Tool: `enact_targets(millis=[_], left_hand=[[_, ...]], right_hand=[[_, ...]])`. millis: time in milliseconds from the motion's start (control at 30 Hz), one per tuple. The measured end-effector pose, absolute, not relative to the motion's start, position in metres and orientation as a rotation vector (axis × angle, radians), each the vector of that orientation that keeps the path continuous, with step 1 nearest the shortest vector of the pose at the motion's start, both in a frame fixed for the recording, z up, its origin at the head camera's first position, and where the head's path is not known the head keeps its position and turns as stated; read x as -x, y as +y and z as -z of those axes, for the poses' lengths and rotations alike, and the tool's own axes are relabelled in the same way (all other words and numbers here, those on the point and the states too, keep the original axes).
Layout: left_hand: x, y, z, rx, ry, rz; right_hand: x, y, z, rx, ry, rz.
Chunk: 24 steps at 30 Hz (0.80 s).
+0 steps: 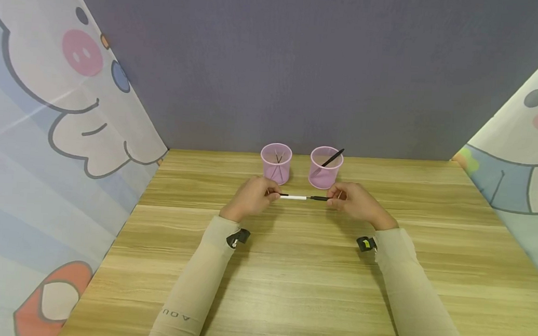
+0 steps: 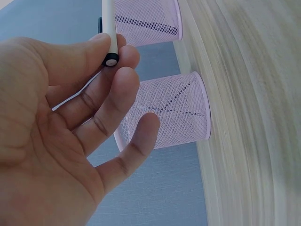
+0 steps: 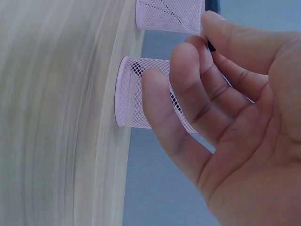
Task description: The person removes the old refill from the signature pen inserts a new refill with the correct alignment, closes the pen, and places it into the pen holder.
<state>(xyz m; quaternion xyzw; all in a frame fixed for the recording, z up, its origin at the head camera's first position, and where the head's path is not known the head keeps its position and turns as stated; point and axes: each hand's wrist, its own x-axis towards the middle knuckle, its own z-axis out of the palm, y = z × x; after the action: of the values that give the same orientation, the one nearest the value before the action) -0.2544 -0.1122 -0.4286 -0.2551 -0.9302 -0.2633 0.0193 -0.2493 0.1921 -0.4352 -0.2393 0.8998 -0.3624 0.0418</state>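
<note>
A marker with a white barrel and a black end piece is held level between both hands, with a thin dark section joining the two parts. My left hand pinches the white barrel near its end, thumb against index finger; the left wrist view shows a black ring on that end. My right hand pinches the black piece with thumb and fingertips. The other fingers of both hands are loosely bent. A small dark part lies along the barrel by my left fingers; its kind cannot be told.
Behind the hands stand two pink mesh cups. Thin dark sticks cross in the left cup, and a black pen leans in the right cup. The wooden table meets a grey wall; cartoon-printed sheets hang on both sides.
</note>
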Motion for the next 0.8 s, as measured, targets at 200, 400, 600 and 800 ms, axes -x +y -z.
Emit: enact_targets(millis=[200, 400, 600, 800], left_hand=[[0.2545, -0.1136, 0.4284, 0.792, -2.881, 0.803], [0.2536, -0.1147, 0.427, 0.789, -2.885, 0.811], [0.2542, -0.1159, 0.4263, 0.789, -2.891, 0.808], [0.2565, -0.1176, 0.4279, 0.789, -2.889, 0.803]], right_hand=[[0.2489, 0.1918, 0.4335, 0.738, 2.749, 1.12], [0.2494, 0.1922, 0.4341, 0.747, 2.756, 1.122], [0.2496, 0.1938, 0.4348, 0.748, 2.759, 1.114], [0.2499, 0.1951, 0.4355, 0.739, 2.752, 1.118]])
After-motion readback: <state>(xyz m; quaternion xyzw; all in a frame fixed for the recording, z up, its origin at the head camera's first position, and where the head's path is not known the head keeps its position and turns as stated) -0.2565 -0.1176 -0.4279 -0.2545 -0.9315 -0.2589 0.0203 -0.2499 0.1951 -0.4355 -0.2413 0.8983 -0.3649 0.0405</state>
